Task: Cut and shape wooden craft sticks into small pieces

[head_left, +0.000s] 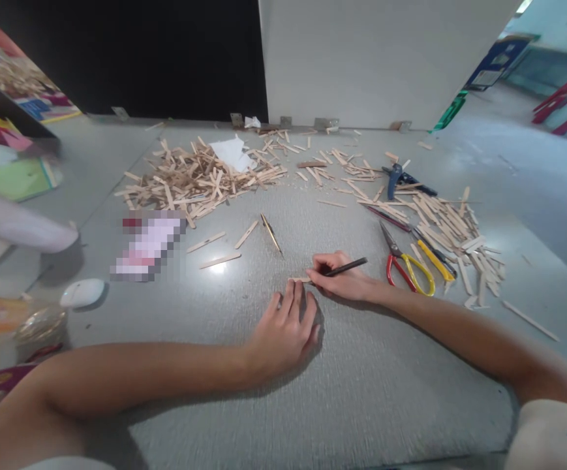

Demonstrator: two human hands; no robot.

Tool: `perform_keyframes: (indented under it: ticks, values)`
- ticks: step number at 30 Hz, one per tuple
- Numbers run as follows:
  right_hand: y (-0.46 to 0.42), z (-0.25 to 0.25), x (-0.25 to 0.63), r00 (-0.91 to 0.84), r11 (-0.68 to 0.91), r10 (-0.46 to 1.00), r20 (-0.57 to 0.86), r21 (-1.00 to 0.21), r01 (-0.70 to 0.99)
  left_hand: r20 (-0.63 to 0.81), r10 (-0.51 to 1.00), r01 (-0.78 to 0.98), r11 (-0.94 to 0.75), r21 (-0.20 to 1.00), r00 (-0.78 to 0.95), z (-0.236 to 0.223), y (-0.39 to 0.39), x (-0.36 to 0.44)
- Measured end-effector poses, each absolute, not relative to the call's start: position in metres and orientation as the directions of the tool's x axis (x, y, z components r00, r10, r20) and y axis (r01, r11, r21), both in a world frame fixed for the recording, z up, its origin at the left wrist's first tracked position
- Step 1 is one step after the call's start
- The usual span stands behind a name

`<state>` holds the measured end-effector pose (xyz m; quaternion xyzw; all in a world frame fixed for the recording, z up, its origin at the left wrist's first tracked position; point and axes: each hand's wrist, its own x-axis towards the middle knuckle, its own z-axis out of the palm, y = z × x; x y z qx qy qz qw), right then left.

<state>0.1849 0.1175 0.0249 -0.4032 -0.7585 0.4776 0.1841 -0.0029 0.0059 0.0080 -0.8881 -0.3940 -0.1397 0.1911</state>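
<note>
My left hand (286, 326) rests on the table, its fingertips holding a small wooden craft stick (299, 280) down against the surface. My right hand (339, 277) is closed around a black pen (346, 267), which slants up to the right. The pen's tip is hidden behind the fingers, close to the stick's right end. Ahead of my hands lies a thin gold-coloured pointed tool (270, 233), its exact kind unclear. Three separate craft sticks, one of them (220, 261) nearest me, lie to its left.
Beyond my hands spreads a big heap of craft sticks (190, 176) with crumpled white paper (233, 153). On the right are red-and-yellow-handled pliers (405, 261), a yellow cutter (434, 260), blue-handled pliers (395, 179) and more stick pieces (444, 222). A white mouse (83, 293) and a blurred-out pink item (149, 248) lie left.
</note>
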Motion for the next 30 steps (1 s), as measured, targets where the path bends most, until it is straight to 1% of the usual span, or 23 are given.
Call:
perform_keyframes:
  ticks: [8, 15, 22, 26, 30]
  values:
    - [0.118, 0.025, 0.185, -0.616, 0.219, 0.781, -0.100, -0.880, 0.421, 0.367, 0.660, 0.750, -0.628, -0.210, 0.655, 0.008, 0.005, -0.004]
    - [0.118, 0.027, 0.185, -0.627, 0.238, 0.774, -0.091, -0.875, 0.421, 0.388, 0.667, 0.767, -0.598, -0.231, 0.637, 0.006, 0.005, -0.001]
    - [0.118, 0.026, 0.184, -0.609, 0.249, 0.789, -0.084, -0.862, 0.442, 0.380, 0.671, 0.765, -0.614, -0.195, 0.636, 0.001, 0.005, -0.003]
    - [0.117, 0.026, 0.184, -0.594, 0.226, 0.799, -0.098, -0.866, 0.447, 0.380, 0.671, 0.761, -0.628, -0.165, 0.636, -0.001, 0.005, -0.006]
    - [0.109, 0.026, 0.184, -0.543, 0.159, 0.831, -0.122, -0.883, 0.442, 0.387, 0.681, 0.768, -0.626, -0.133, 0.622, 0.000, 0.000, -0.011]
